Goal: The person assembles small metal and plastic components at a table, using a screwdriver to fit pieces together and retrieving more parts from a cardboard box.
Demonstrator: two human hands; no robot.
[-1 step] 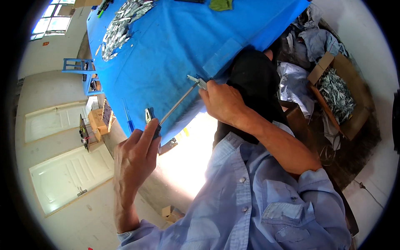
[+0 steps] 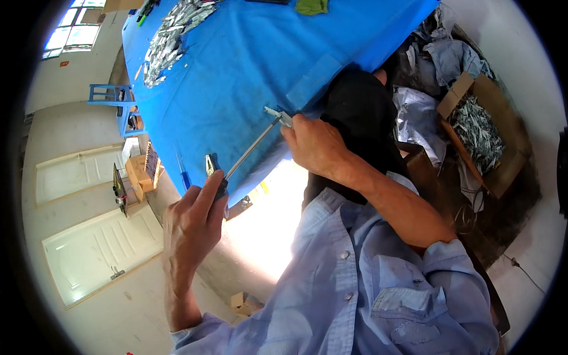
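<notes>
My left hand (image 2: 195,222) is closed round the dark handle of a screwdriver (image 2: 254,148). Its long metal shaft slants up and to the right, the tip meeting a small pale grey metal-looking piece (image 2: 278,115). That piece is pinched in the fingers of my right hand (image 2: 316,142), over the near edge of the blue-covered table (image 2: 236,77). Fingers hide part of the piece, so its exact kind does not show. Just beyond my left hand lie pliers (image 2: 210,164) with metal jaws. Left of them is a thin tool with a blue handle (image 2: 186,179).
A heap of similar grey pieces (image 2: 171,44) covers the table's far left. A green cloth (image 2: 312,6) lies at the far edge. On my right stands an open cardboard box (image 2: 513,151) full of grey strips, near plastic bags (image 2: 417,124). A blue stool (image 2: 124,109) stands left of the table.
</notes>
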